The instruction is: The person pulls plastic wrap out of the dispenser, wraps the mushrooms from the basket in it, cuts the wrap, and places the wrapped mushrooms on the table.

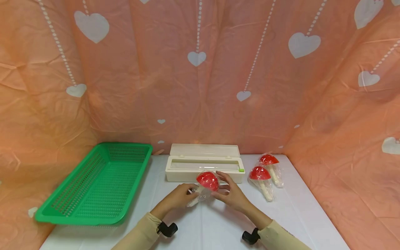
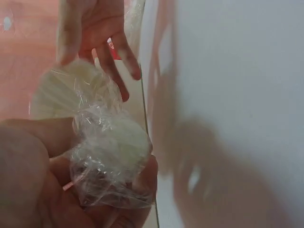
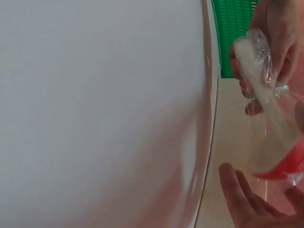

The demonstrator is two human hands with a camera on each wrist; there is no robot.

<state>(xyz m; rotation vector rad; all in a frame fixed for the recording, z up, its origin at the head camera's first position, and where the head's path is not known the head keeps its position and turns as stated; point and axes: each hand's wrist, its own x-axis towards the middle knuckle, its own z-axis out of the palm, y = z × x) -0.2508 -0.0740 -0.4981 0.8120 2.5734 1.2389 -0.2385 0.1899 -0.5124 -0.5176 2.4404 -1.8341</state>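
A toy mushroom (image 1: 208,181) with a red cap and pale stem, wrapped in clear film, is held over the table in front of the white box. My left hand (image 1: 179,196) grips it by the stem, thumb and fingers around the film. In the left wrist view the film bunches around the stem end (image 2: 118,147). Close at the red cap is my right hand (image 1: 232,196), its fingers spread and fairly straight. The right wrist view shows those fingers (image 3: 237,194) beside the cap (image 3: 285,166), with the stem leading up to the left hand.
Behind the hands stands a white cling film dispenser (image 1: 204,176), its lid up and a green slider at the right end. A green plastic basket (image 1: 125,208) occupies the left side. Two more film-wrapped mushrooms (image 1: 260,173) lie at the right on the white table (image 1: 297,215).
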